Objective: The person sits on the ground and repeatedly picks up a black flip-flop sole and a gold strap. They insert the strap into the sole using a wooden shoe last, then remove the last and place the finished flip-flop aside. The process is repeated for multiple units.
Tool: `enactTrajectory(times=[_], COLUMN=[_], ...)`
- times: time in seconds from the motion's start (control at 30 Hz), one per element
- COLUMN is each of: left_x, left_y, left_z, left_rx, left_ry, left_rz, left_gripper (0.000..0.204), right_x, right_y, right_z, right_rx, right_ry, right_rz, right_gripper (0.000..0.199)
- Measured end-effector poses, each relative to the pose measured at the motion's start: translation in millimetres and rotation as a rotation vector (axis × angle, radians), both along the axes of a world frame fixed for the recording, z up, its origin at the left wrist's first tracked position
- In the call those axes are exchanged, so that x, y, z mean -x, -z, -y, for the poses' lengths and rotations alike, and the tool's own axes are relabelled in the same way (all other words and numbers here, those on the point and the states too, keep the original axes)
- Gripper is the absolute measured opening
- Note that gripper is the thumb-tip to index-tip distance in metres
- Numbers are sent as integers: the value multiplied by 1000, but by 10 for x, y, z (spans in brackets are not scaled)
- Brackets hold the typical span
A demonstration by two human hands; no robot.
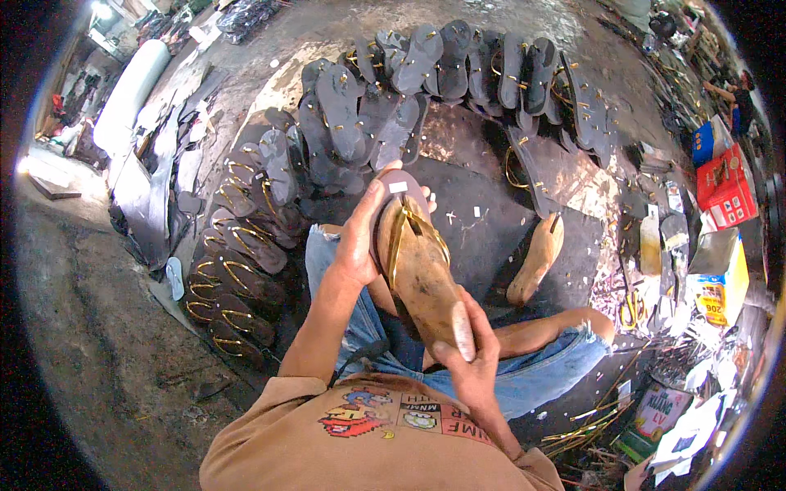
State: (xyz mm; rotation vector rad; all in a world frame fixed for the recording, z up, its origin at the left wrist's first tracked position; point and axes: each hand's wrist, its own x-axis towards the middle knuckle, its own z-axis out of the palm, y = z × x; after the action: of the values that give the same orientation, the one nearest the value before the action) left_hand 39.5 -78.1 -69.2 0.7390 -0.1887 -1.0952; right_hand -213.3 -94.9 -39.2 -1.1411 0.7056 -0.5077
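Note:
I hold a wooden foot-shaped last [426,278] over my lap, with a dark sandal sole [403,184] and gold straps [403,229] fitted on it. My left hand [358,237] grips the toe end and the sole's edge, thumb up along the side. At the heel end of the last, my right hand [471,360] is closed around it from below. I sit on the floor in torn jeans and a tan shirt.
Rows of dark sandals with gold straps [237,270] lie on my left, and several strapped soles [442,69] fan out ahead. A second wooden last [536,258] lies to the right. Boxes [725,188], a tin [655,417], scissors [630,309] and scraps crowd the right side.

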Motion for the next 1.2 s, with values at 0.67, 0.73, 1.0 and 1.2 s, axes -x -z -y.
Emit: enactTrajectory(times=[0.67, 0.73, 1.0, 1.2], left_x=[849, 1006, 1218, 1166], left_y=[-104, -366, -284, -539], left_z=[-874, -995, -1393, -1237], left_rx=[-360, -409, -236, -127], left_ry=[216, 258, 171, 286], left_rz=[-478, -413, -558, -364], left_gripper=[64, 64, 65, 78], right_x=[242, 251, 543, 871], right_y=[553, 377, 177, 585], right_z=[71, -73, -279, -468], right_rx=[-214, 21, -600, -774], right_ry=[117, -53, -171, -118], right_rz=[100, -168, -136, -87], right_gripper=[51, 44, 34, 37])
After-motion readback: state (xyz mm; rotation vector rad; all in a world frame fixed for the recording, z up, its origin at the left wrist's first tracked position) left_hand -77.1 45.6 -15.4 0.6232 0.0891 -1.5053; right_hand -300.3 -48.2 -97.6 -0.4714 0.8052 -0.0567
